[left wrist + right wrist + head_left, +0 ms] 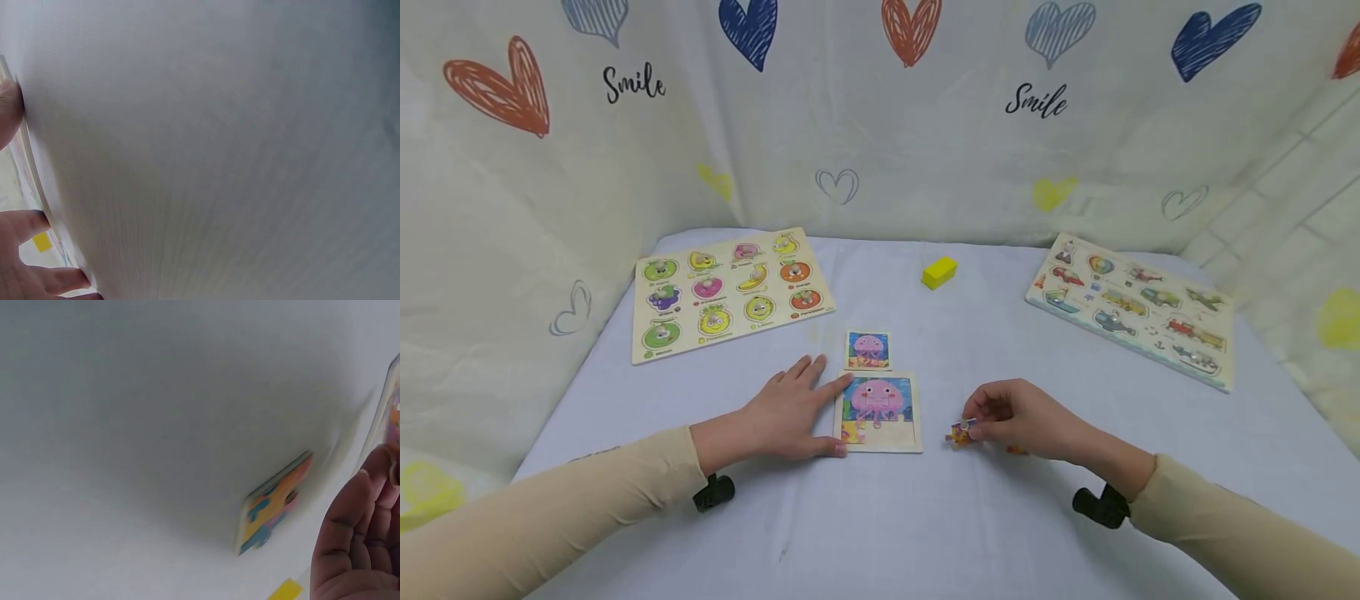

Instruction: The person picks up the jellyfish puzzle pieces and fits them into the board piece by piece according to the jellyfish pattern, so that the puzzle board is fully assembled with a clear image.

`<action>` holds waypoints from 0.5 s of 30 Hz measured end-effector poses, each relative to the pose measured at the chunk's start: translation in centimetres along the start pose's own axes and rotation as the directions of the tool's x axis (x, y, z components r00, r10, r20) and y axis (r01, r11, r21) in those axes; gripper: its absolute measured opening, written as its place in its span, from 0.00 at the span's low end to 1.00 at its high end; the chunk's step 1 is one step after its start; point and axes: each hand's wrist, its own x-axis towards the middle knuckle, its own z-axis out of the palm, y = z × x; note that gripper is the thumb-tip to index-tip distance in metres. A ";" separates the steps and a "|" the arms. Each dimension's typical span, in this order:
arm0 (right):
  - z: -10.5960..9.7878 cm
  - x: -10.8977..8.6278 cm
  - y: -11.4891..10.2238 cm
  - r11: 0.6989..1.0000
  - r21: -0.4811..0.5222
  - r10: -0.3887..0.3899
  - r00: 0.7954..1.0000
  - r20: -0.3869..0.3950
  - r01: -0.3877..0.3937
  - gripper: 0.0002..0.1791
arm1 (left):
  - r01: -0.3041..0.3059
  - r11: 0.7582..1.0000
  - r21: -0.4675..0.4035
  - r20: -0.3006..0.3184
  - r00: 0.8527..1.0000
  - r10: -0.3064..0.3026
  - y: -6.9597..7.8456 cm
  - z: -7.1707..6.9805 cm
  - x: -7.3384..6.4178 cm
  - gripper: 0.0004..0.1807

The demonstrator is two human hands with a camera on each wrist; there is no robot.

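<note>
My left hand (786, 408) lies spread on the table, its index fingertip and thumb tip touching the left edge of a small wooden jigsaw board (895, 436). A pink jellyfish shows in the board's upper part; its lower right is bare wood. Directly above it sits a small jellyfish picture card (868, 350). To the board's right, my right hand (1026, 417) pinches a colourful jigsaw piece (960, 433) between thumb and fingers, low over the cloth. Another jigsaw piece (275, 503) lies under that hand, mostly hidden in the head view.
A fruit puzzle board (730, 292) lies at the back left and a vehicle puzzle board (1131, 308) at the back right. Between them rests a yellow block (939, 272). A patterned curtain (887, 125) hangs behind the white-covered table (880, 525).
</note>
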 end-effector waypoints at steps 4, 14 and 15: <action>0.5 0.7 -0.7 0.994 0.072 0.082 0.996 -0.018 -0.081 0.11 | 0.006 1.000 -0.003 0.008 1.000 -0.006 0.1 0.0 0.0 0.52; 2.6 3.5 -3.0 0.978 0.170 0.119 0.993 0.011 -0.119 0.09 | 0.005 1.000 -0.003 0.004 1.000 -0.005 0.0 0.1 0.0 0.51; 2.9 3.9 -3.2 0.978 0.169 0.124 0.992 0.009 -0.124 0.09 | 0.006 1.000 -0.001 0.004 1.000 -0.006 0.0 0.1 0.0 0.51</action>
